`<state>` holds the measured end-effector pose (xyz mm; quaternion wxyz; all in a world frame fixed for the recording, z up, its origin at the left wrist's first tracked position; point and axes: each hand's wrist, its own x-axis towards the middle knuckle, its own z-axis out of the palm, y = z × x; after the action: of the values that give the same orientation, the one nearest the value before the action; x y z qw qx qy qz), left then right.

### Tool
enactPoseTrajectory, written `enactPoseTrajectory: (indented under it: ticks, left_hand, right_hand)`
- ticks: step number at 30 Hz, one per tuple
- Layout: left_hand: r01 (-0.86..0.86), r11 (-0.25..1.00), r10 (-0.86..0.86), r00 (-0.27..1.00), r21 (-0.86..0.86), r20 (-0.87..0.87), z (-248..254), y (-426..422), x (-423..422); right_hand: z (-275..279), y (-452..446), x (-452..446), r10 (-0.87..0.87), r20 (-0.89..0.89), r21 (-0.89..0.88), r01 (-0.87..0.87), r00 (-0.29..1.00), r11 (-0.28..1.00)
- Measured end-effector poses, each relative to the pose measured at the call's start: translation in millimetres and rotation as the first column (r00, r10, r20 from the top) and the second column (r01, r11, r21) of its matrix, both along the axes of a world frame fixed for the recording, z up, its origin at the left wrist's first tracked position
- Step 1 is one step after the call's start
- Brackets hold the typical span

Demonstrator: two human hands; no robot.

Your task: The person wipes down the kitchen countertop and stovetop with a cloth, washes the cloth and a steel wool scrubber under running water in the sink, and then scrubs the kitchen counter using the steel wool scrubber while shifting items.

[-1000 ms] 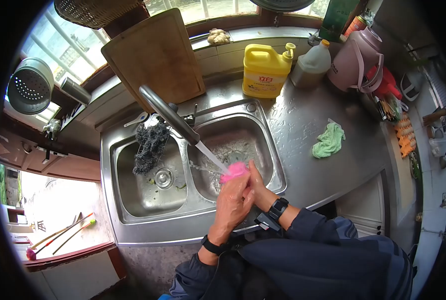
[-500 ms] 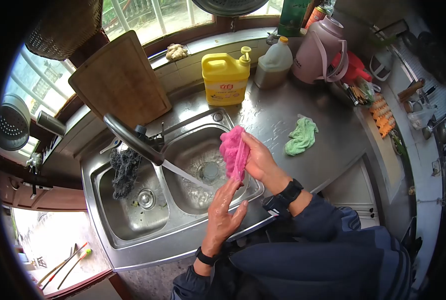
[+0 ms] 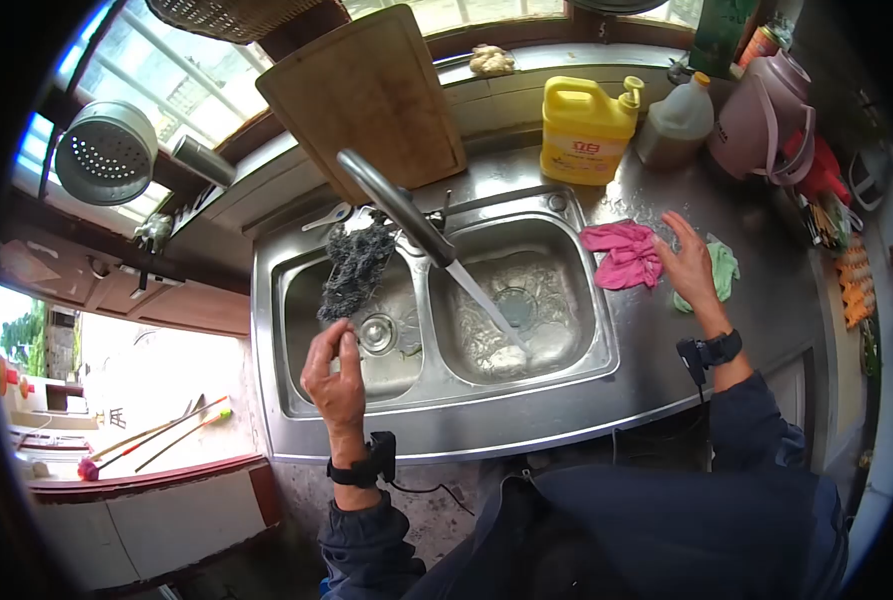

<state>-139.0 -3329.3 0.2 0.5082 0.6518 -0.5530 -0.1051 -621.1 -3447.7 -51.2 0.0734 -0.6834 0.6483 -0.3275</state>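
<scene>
See both hands well apart. Have left hand (image 3: 334,387) above left basin (image 3: 396,378), towards its front left corner, fingers loosely curled, tips near lower end of dark mesh (image 3: 356,268); can't tell if touching or gripping. Have right hand (image 3: 693,270) over worktop (image 3: 656,345), fingers spread, thumb side at right edge of pink cloth (image 3: 619,255); can't tell if touching. Find pink cloth bunched on worktop at right edge of sink (image 3: 424,285), left end lapping the rim. Find green cloth (image 3: 726,268) just right of it, partly hidden by right hand. See mesh at left basin's back edge. Get water running from tap (image 3: 396,207) into right basin (image 3: 572,268). Along worktop's back edge, left to right, see board (image 3: 366,100) leaning, yellow jug (image 3: 586,135), clear jug (image 3: 674,125), flask (image 3: 759,118) near back right corner.
</scene>
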Motion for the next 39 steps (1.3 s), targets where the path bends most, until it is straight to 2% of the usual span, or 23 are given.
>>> enactPoseTrajectory:
  ticks: [1, 3, 4, 6, 7, 9, 12, 13, 15, 16, 19, 20, 22, 24, 26, 29, 32, 35, 36, 39]
  left_hand:
    - [-0.084, 0.996, 0.084, 0.996, 0.039, -0.003, 4.6, -6.0, 19.2]
    - [-0.104, 0.993, 0.085, 0.964, 0.061, 0.252, 8.5, -23.4, 51.1]
    - [-0.083, 0.994, 0.052, 0.924, 0.067, 0.379, 5.4, -32.7, 54.9]
    - [-0.036, 0.995, -0.029, 0.798, 0.096, 0.602, -8.8, -47.8, 58.8]
    - [0.008, 0.981, -0.114, 0.834, 0.195, 0.54, -18.3, -55.5, 60.6]
    - [-0.04, 0.946, -0.139, 0.845, 0.321, 0.516, -30.5, -63.9, 59.1]
    - [-0.006, 0.98, -0.071, 0.923, 0.198, 0.379, -29.4, -68.0, 66.5]
    - [-0.057, 0.988, 0.018, 0.967, 0.146, 0.254, -27.7, -66.8, 65.9]
    - [-0.065, 0.98, 0.065, 0.998, 0.191, 0.005, -18.6, -61.4, 75.3]
    - [-0.064, 0.987, 0.085, 0.987, 0.15, -0.138, -20.4, -60.2, 79.3]
    - [0.035, 0.993, 0.025, 0.861, 0.11, -0.507, -19.2, -56.5, 78.2]
    - [0.002, 0.997, 0.042, 0.798, 0.072, -0.602, -19.2, -57.4, 73.9]
    - [0.053, 0.997, -0.005, 0.787, 0.059, -0.617, -13.6, -60.5, 71.5]
    - [0.096, 0.993, -0.036, 0.774, 0.061, -0.632, -10.2, -57.1, 72.4]
    - [0.071, 0.994, -0.109, 0.723, -0.084, -0.682, 3.8, -58.1, 73.3]
    - [0.065, 0.981, -0.181, 0.662, -0.184, -0.727, 31.5, -46.7, 67.8]
    - [0.114, 0.959, -0.278, 0.571, -0.26, -0.773, 44.7, -37.9, 58.4]
    - [0.145, 0.97, -0.243, 0.6, -0.195, -0.762, 28.7, -39.1, 58.4]
    - [0.125, 0.97, -0.241, 0.545, -0.207, -0.803, 31.2, -41.8, 55.4]
    - [0.147, 0.946, -0.324, 0.516, -0.291, -0.793, 43.3, -39.5, 48.9]
  right_hand:
    - [8.0, 7.0, 13.4, 0.04, 0.13, 0.072, -0.05, 0.991, 0.996]
    - [19.8, 20.6, 42.4, 0.081, 0.372, 0.19, -0.161, 0.925, 0.969]
    - [14.9, 26.4, 55.2, 0.16, 0.333, 0.112, -0.207, 0.929, 0.972]
    - [4.0, 44.3, 81.3, 0.171, 0.436, 0.189, -0.276, 0.883, 0.942]
    - [1.6, 52.3, 93.2, 0.168, 0.485, 0.222, -0.307, 0.858, 0.925]
    - [1.7, 69.5, 115.3, 0.14, 0.525, 0.293, -0.333, 0.839, 0.896]
    - [-0.5, 86.8, 137.9, 0.094, 0.573, 0.365, -0.356, 0.814, 0.86]
    - [-3.2, 92.8, 142.1, 0.077, 0.586, 0.391, -0.364, 0.807, 0.845]
    - [-19.3, 102.5, 149.8, 0.103, 0.624, 0.376, -0.414, 0.774, 0.829]
    - [-28.9, 106.3, 154.6, 0.086, 0.665, 0.386, -0.44, 0.742, 0.811]
    - [-38.8, 116.9, 171.3, 0.032, 0.762, 0.409, -0.519, 0.647, 0.75]
    - [-39.6, 120.3, 179.5, 0.01, 0.795, 0.401, -0.537, 0.606, 0.742]
    - [-40.9, 123.3, 193.6, -0.004, 0.846, 0.368, -0.579, 0.533, 0.728]
    - [-34.2, 133.5, 204.4, -0.022, 0.819, 0.453, -0.624, 0.573, 0.636]
    - [-31.2, 131.5, 213.7, -0.014, 0.829, 0.465, -0.675, 0.559, 0.573]
    - [-32.9, 135.3, 226.5, 0.089, 0.851, 0.389, -0.736, 0.517, 0.555]
    - [-18.0, 135.0, 239.1, -0.065, 0.95, 0.299, -0.826, 0.306, 0.478]
    - [-4.9, 133.9, 250.2, -0.028, 0.956, 0.269, -0.837, 0.292, 0.477]
    - [-8.1, 133.5, 254.2, -0.031, 0.961, 0.259, -0.846, 0.276, 0.466]
    - [-8.7, 133.9, 258.8, -0.194, 0.943, 0.331, -0.842, 0.272, 0.427]
